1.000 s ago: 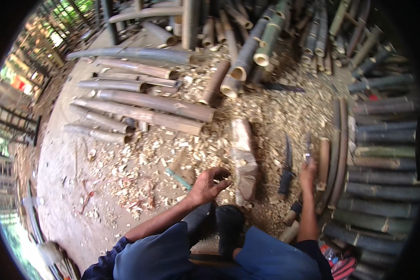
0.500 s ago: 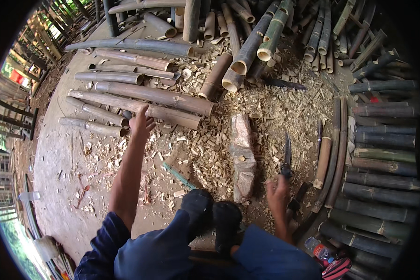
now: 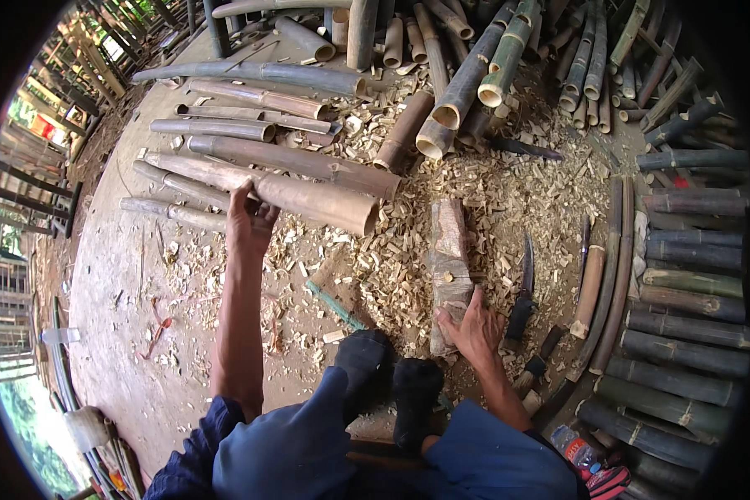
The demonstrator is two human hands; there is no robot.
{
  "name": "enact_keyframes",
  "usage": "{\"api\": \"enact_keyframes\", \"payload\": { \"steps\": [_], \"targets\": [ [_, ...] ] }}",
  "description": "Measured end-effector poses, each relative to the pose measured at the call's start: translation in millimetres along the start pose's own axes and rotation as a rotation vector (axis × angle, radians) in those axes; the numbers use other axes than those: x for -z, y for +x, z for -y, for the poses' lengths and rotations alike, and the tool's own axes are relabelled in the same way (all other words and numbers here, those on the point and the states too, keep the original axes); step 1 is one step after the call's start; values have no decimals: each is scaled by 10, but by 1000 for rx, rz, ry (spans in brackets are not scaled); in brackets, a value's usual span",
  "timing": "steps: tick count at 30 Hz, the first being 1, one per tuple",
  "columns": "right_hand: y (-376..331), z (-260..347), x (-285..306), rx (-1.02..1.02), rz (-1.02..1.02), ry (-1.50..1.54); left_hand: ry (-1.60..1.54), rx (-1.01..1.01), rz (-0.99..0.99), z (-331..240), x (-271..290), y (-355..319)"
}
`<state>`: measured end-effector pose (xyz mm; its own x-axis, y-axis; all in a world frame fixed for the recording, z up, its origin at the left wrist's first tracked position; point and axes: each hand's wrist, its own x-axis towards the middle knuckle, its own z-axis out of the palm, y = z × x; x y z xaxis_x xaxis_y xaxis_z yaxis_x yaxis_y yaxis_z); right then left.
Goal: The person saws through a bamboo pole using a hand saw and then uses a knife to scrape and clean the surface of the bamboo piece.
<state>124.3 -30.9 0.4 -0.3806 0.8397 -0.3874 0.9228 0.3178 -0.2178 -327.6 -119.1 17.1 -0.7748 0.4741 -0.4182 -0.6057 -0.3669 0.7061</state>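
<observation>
My left hand [image 3: 250, 218] reaches out to the left and closes around a thick brown bamboo section [image 3: 308, 198] lying on the ground among other bamboo poles. My right hand [image 3: 477, 325] rests with fingers spread on the near end of a wooden chopping block [image 3: 448, 258] that lies in the chips in front of my feet. A dark-handled curved knife [image 3: 522, 292] lies just right of that hand, untouched.
Bamboo shavings [image 3: 508, 200] cover the ground around the block. Cut bamboo poles are stacked at the top [image 3: 475, 75] and along the right [image 3: 692, 283]. My black shoes [image 3: 392, 375] sit near the block. A green strip [image 3: 335, 302] lies in the chips.
My left hand has swung from near the block out to the bamboo pile and taken hold of a thick section. My right hand has come from beside the knife onto the block's near end.
</observation>
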Motion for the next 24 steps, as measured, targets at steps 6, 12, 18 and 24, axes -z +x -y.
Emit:
{"api": "enact_keyframes", "payload": {
  "steps": [6,12,18,24],
  "targets": [
    [186,-102,-221,-9,59,27,65,59,131,236,20,-1187],
    [186,-78,-163,30,101,34,76,99,199,747,58,-1706],
    [38,-383,-244,77,52,329,78,63,143,724,-40,-1663],
    [-483,-943,-57,6,-140,299,139,177,33,998,204,-1515]
  ]
}}
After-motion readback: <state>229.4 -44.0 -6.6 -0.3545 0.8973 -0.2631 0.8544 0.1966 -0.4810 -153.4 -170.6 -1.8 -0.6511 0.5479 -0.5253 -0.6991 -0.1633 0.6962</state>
